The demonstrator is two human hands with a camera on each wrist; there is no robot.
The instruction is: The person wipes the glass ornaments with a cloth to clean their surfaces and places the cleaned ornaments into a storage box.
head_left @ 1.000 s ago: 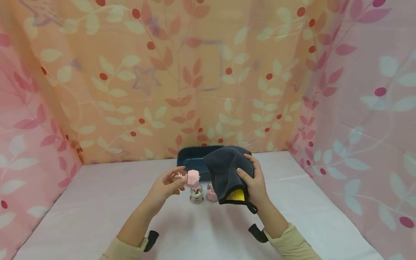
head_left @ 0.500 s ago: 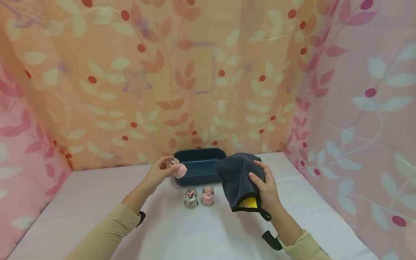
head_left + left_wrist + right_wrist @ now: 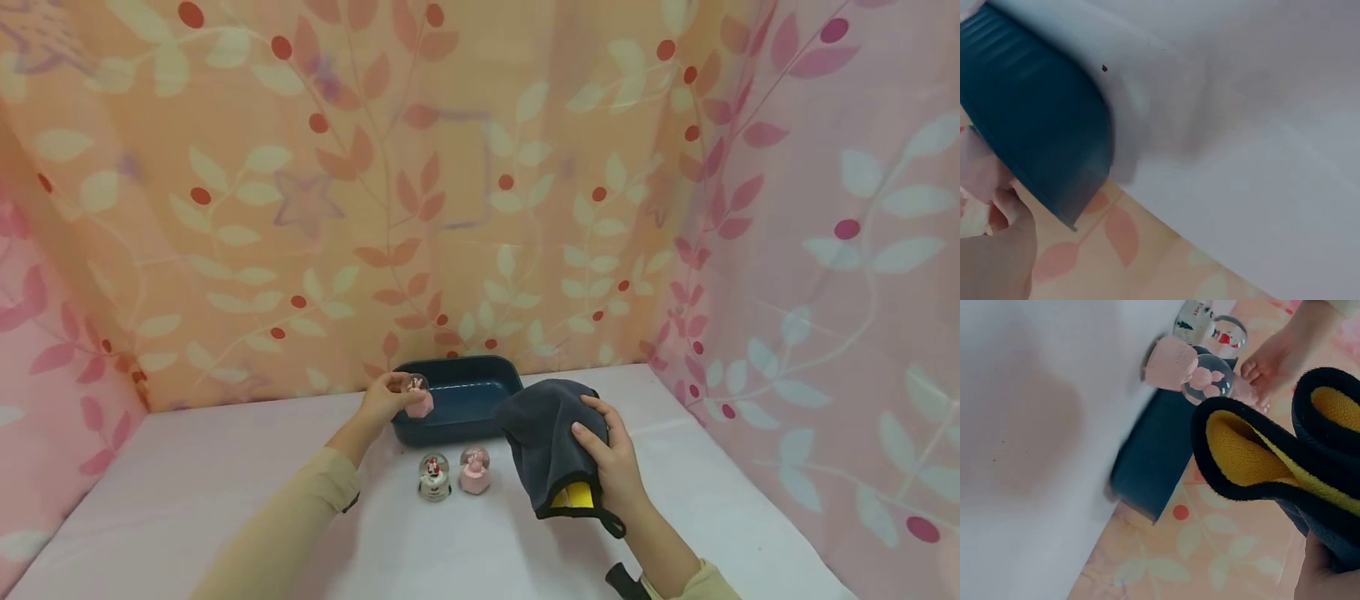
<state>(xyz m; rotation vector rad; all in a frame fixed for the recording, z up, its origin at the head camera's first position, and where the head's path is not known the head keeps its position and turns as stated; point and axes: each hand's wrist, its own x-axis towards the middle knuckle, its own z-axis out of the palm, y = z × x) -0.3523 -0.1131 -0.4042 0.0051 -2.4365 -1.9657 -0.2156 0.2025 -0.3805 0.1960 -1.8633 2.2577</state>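
My left hand [image 3: 381, 402] pinches a small snow globe [image 3: 417, 403] with a pink base over the left end of a dark blue tray [image 3: 457, 432]. In the left wrist view the globe's pink base [image 3: 979, 165] shows beside the tray's outer wall [image 3: 1041, 119]. My right hand [image 3: 617, 450] grips a dark grey cloth [image 3: 551, 437] with black edging and a yellow underside, held bunched above the table. Its yellow fleece [image 3: 1235, 447] shows plainly in the right wrist view.
Two more snow globes stand on the white table [image 3: 525, 558] before the tray: one with a white base [image 3: 434, 479] and one with a pink base [image 3: 475, 472]. A leaf-patterned curtain [image 3: 337, 208] hangs behind.
My left hand has carried the pink-based snow globe away from the cloth, back to the tray's left end, and turned it upright. The right hand still holds the cloth, drawn slightly rightward.
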